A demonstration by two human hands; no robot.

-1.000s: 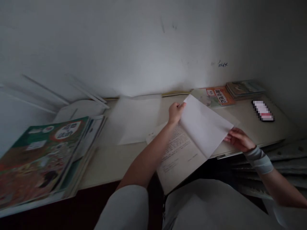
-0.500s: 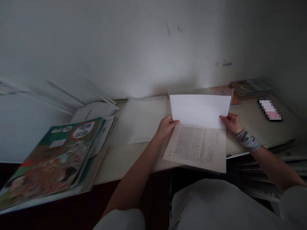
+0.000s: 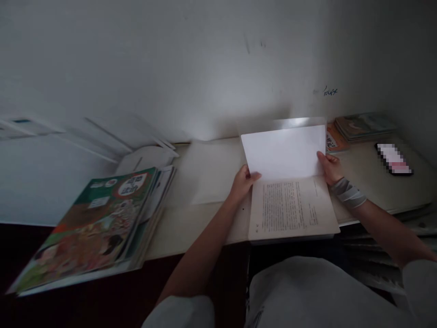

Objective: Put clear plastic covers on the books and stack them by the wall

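An open book is between my two hands, sideways to me. Its lower page carries printed text, while the upper page looks blank and white. My left hand grips the book's left edge close to the fold, thumb on top. On the opposite edge, my right hand pinches the upper page's side with its thumb on the page; the fingers behind are partly hidden. A clear plastic sheet sticks out past the book's top edge. The lower end of the book reaches over the table's front edge.
A stack of picture books lies at the table's left end. Left of the open book rests a translucent white sheet. Further right are more books and a phone. A wall rises behind the table.
The book has turned slightly in my hands, its lower page swinging right and its upper right corner rising with my right hand. The whole view has shifted a little.
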